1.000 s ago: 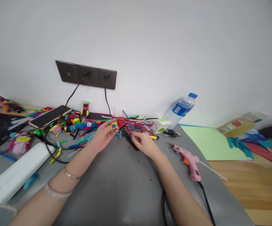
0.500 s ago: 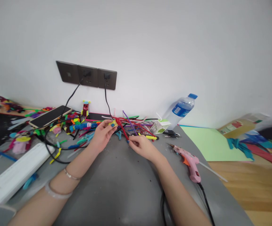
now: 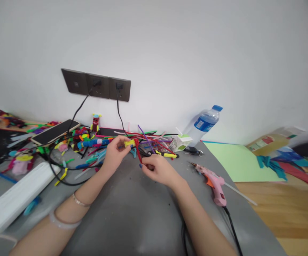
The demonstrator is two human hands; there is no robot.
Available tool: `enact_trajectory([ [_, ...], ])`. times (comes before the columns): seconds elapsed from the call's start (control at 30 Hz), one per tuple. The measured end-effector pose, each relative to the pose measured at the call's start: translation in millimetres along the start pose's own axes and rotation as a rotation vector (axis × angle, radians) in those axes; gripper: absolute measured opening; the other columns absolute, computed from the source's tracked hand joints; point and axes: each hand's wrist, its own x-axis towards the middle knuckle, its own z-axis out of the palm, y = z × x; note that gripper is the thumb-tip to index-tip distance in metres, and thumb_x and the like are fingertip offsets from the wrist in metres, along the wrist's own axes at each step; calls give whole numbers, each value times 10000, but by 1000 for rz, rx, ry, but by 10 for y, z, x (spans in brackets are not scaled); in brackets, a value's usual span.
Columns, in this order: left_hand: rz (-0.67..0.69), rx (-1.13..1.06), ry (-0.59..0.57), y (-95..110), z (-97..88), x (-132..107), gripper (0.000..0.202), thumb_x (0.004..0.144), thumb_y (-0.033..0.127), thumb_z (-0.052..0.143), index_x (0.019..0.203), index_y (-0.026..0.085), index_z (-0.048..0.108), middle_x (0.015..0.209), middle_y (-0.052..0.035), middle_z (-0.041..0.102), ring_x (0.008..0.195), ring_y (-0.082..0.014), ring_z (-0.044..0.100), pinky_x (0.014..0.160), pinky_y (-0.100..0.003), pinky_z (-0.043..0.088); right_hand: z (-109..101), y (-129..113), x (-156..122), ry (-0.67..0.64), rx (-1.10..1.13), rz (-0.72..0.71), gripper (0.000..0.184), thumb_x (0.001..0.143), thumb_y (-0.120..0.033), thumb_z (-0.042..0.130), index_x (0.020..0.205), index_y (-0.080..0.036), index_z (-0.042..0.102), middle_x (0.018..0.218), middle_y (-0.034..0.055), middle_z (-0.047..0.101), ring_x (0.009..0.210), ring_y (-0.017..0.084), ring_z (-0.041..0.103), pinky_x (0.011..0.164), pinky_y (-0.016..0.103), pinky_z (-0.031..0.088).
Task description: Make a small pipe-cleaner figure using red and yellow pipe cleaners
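Observation:
My left hand [image 3: 118, 151] pinches a small yellow fuzzy piece [image 3: 129, 143], with red wound at its right end. From there a red pipe cleaner [image 3: 138, 153] runs down to my right hand [image 3: 156, 169], whose thumb and fingers are closed on its lower end. Both hands are above the grey table [image 3: 132, 213]. Just behind them lies a heap of loose pipe cleaners [image 3: 148, 137] in red, purple, pink and green. A yellow-and-black tool [image 3: 167, 154] rests right behind my right hand, partly covered by it.
To the right are a pink glue gun [image 3: 214, 183], keys [image 3: 195, 152], a small white-green carton [image 3: 180, 143] and a water bottle [image 3: 205, 122]. On the left lie a white power strip [image 3: 20, 199], a phone [image 3: 56, 132], black cables and pipe-cleaner figures [image 3: 22, 161].
My right hand has moved slightly down and toward me, drawing the red pipe cleaner more steeply downward. My left hand keeps its hold on the yellow piece.

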Motion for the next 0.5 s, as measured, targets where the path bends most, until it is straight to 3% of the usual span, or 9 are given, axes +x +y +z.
enact_trajectory([
  [0.17,50,121,-54,-41,-22,8,195,681,101,740,832,190,654,853,-9,634,804,-154,603,732,-222,471,35,-13,-2,-8,-13,-25,278,827,-154,504,600,-207,352,533,-44,413,532,108,374,591,237,269],
  [0.3,127,292,-118,-51,-38,5,130,744,134,686,853,198,654,887,-28,639,829,-163,607,733,-225,472,-8,16,-9,79,-70,-17,287,863,-193,533,621,-210,379,569,-26,454,578,131,414,616,248,283],
  [0.5,72,387,-302,-32,-11,-31,100,742,152,691,834,182,670,791,-26,654,706,-151,591,679,-235,467,-101,115,-38,205,-106,34,246,940,-220,456,694,-213,459,594,-14,464,607,157,427,636,265,299],
])
